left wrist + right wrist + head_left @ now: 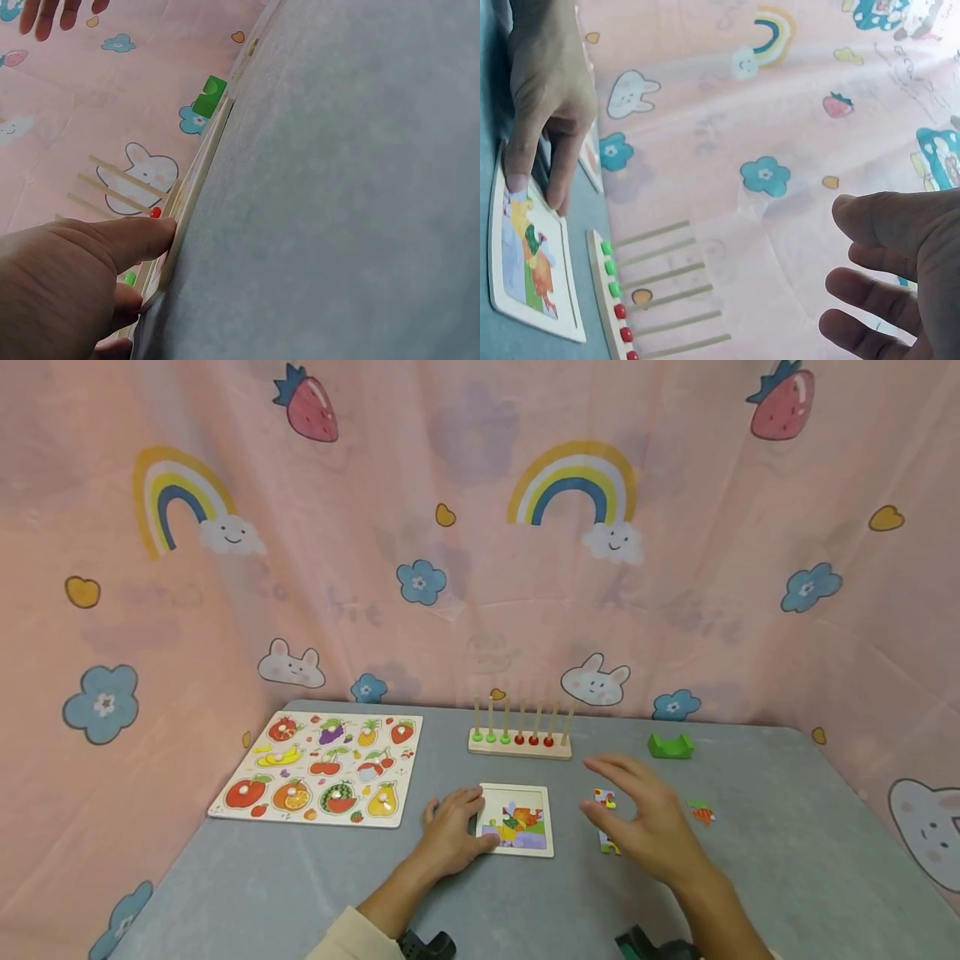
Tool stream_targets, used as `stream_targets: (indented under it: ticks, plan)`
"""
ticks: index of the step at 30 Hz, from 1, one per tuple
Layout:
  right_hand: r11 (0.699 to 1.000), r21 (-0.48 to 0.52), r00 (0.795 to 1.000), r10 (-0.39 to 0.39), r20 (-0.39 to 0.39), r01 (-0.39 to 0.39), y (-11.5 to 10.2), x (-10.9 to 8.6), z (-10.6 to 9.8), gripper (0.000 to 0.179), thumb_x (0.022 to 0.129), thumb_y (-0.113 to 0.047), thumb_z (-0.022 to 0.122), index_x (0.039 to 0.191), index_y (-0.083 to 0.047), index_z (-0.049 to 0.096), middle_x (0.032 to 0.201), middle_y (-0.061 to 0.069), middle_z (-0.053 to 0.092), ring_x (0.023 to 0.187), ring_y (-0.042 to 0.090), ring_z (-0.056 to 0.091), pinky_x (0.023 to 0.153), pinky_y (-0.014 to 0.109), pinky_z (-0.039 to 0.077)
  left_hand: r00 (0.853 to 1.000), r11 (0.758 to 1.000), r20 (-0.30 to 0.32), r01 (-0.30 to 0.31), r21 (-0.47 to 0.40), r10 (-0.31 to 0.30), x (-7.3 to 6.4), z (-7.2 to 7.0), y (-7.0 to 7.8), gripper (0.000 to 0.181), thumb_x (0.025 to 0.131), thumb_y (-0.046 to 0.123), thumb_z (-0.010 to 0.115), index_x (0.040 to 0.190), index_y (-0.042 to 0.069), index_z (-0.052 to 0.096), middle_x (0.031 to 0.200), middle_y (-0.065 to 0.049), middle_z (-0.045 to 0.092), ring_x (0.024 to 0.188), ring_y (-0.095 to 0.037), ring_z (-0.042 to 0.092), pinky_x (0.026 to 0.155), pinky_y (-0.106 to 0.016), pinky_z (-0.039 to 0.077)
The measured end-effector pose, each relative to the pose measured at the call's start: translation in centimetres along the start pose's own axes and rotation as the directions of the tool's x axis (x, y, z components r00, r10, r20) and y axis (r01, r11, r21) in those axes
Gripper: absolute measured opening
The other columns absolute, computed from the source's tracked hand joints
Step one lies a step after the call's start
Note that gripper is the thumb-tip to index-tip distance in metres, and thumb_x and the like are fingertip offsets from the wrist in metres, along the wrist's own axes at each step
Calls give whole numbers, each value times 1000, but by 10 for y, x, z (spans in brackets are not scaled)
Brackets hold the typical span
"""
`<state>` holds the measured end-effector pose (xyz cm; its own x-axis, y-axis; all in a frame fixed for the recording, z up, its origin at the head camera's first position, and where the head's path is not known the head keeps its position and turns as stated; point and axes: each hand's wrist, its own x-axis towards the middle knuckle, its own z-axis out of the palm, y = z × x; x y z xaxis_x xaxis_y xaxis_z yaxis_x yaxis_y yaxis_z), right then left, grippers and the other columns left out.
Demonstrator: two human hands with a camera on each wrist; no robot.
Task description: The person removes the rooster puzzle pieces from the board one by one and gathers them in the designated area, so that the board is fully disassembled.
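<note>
A small square jigsaw tray (pixel 517 795) lies on the table, partly filled with pieces that make a colourful picture in its lower part. My left hand (pixel 447 835) rests on its left side, thumb on the near-left frame and fingers at the far-left corner. In the left wrist view the thumb (pixel 146 241) presses on the tray's edge. My right hand (pixel 652 827) is raised right of the tray, thumb and fingers spread apart and holding nothing. Loose jigsaw pieces (pixel 604 798) lie under and beside it, partly hidden by the hand. Another orange-and-green piece (pixel 702 814) lies farther right.
A fruit peg puzzle board (pixel 352 789) lies at the left. Behind the tray stands a wooden peg rack (pixel 517 748) with green and red beads. A green curved block (pixel 671 746) sits at the back right. A pink printed curtain (pixel 480 635) hangs behind the grey table (pixel 780 860).
</note>
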<state>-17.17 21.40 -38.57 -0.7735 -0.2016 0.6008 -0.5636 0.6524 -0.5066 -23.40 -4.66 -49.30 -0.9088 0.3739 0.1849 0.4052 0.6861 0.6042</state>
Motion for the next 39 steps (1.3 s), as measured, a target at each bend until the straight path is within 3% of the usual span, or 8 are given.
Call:
stream_targets:
  ticks: [3,12,22,39]
  plan:
    - [1000,24,1000,-7,-1,7,-2,3,5,48,76,-6,80,121,-2,65,120,5,60,112,24,52,87,51,44,1000,1000,-2,-4,-3,4,0,-1,1,60,79,27,78,128,-2,60,140,-12,50,132,-35,38,102,-63,12]
    - [995,88,999,-45,-1,44,2,10,26,48,79,-5,78,125,-3,64,120,7,60,112,28,54,87,54,44,1000,1000,2,0,2,0,0,-1,1,60,79,27,79,128,-2,60,140,-12,50,132,-34,37,102,-63,13]
    - [992,122,999,16,29,-19,8,12,51,47,78,-7,79,122,-1,64,120,8,61,114,29,53,90,55,43,1000,1000,-3,-3,6,3,0,0,1,60,79,27,79,127,-2,61,140,-12,50,132,-35,38,101,-64,13]
    - [990,123,996,56,67,-64,22,13,92,48,78,-6,78,123,1,63,118,13,61,112,33,54,91,56,42,1000,1000,-8,4,17,-4,1,2,-1,60,78,29,80,127,-2,61,139,-12,51,131,-34,39,102,-63,14]
